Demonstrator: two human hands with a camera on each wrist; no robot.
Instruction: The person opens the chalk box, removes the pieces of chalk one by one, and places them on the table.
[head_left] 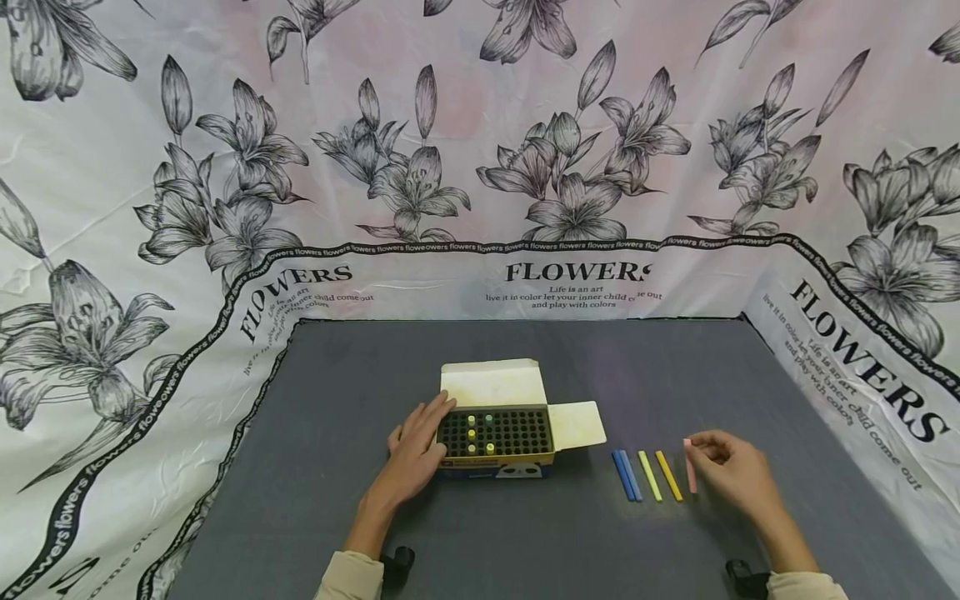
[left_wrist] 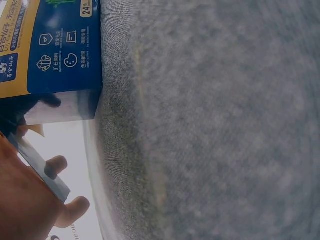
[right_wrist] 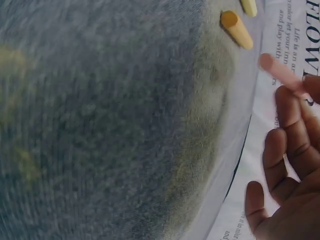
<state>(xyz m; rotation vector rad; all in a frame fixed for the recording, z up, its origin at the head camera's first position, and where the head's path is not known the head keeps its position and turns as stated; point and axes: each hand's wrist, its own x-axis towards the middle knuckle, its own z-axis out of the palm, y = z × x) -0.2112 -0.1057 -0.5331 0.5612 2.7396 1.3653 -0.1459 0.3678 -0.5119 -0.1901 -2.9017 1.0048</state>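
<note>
A blue and yellow chalk box [head_left: 495, 469] stands with its lid raised at the back and a side flap folded out to the right. Its dark holed insert [head_left: 517, 430] holds several upright chalks, yellow and green at their ends. My left hand [head_left: 415, 446] grips the box's left side, fingers toward the lid and thumb near the front corner. In the left wrist view that hand [left_wrist: 30, 195] lies along a pale flap [left_wrist: 42, 167]. Between thumb and forefinger my right hand [head_left: 735, 471] pinches a pink chalk [head_left: 690, 471] by its far end, its near end pointing toward me.
Left of the pink chalk, a row of chalks lies on the grey table [head_left: 360, 367]: an orange-yellow chalk [head_left: 669, 476], a pale yellow chalk [head_left: 650, 476] and two blue chalks [head_left: 624, 475] side by side. A flower-printed cloth [head_left: 420, 283] borders the table's back and sides.
</note>
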